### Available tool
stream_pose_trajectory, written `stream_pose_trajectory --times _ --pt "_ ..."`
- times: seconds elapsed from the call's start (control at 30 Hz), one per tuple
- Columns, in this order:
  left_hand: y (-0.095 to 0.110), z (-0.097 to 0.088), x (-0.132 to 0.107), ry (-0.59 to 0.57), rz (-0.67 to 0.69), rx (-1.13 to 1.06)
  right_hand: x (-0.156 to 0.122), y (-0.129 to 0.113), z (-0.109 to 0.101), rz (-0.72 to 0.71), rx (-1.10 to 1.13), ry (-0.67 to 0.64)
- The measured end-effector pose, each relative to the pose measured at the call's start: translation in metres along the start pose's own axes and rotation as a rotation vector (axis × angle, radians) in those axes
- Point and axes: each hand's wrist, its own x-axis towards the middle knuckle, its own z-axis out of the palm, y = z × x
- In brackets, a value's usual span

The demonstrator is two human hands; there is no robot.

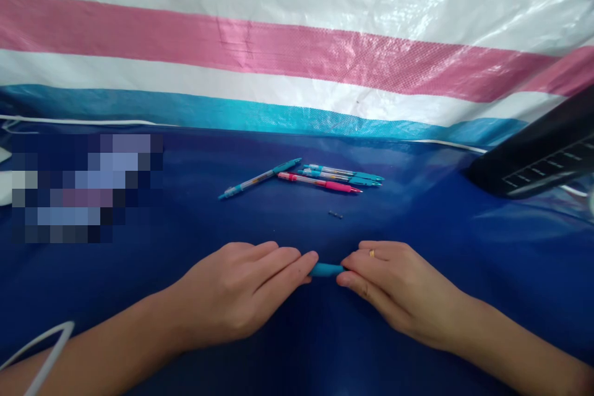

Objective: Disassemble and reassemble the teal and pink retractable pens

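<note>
One small spring-like part (335, 215) lies loose on the blue surface (417, 216), where a stray nudge could probably send it rolling away. Uneven force might also make the blue pen (327, 270) slip from between the left hand (253, 288) and right hand (396, 284), nearer the wearer than the red pen (320, 183). The left folds closely over one end; the right pinches the other between thumb and fingers.

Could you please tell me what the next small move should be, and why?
Probably a gentle twist of the blue pen part by the right hand, with the left hand bracing: they grip it at opposite ends, leaving only its middle exposed, so turning looks easy from here.
</note>
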Motion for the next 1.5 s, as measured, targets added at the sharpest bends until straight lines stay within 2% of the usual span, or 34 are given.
stream_pose_trajectory --times 0.1,0.23,0.33,0.47,0.6,0.77,1.03,1.23,1.5 --pt "0.000 0.001 0.000 0.001 -0.009 0.000 0.000 -0.002 -0.001 0.063 0.020 -0.026" --pt "-0.003 0.009 -0.003 0.017 -0.040 -0.008 -0.001 -0.002 -0.001 0.136 0.073 0.046" --pt "-0.003 0.010 -0.003 0.003 -0.033 -0.006 -0.002 0.000 -0.001 0.079 0.096 0.080" --pt "-0.001 0.005 -0.001 0.033 -0.018 0.025 -0.002 0.002 0.002 0.021 0.000 0.086" --pt "0.000 0.002 0.000 0.023 -0.019 0.031 -0.001 0.000 0.000 0.033 -0.036 0.035" --pt "-0.004 0.007 -0.002 0.012 -0.052 0.012 -0.001 -0.001 -0.002 0.126 0.057 0.057" --pt "-0.001 0.003 0.002 0.057 -0.009 0.062 0.000 0.002 0.000 0.010 -0.028 0.045" --pt "-0.002 0.005 0.001 0.049 -0.022 0.046 -0.001 -0.001 0.000 0.095 0.047 0.067" --pt "0.001 -0.001 0.004 0.050 0.018 0.025 0.001 -0.001 -0.002 0.037 -0.009 -0.024"
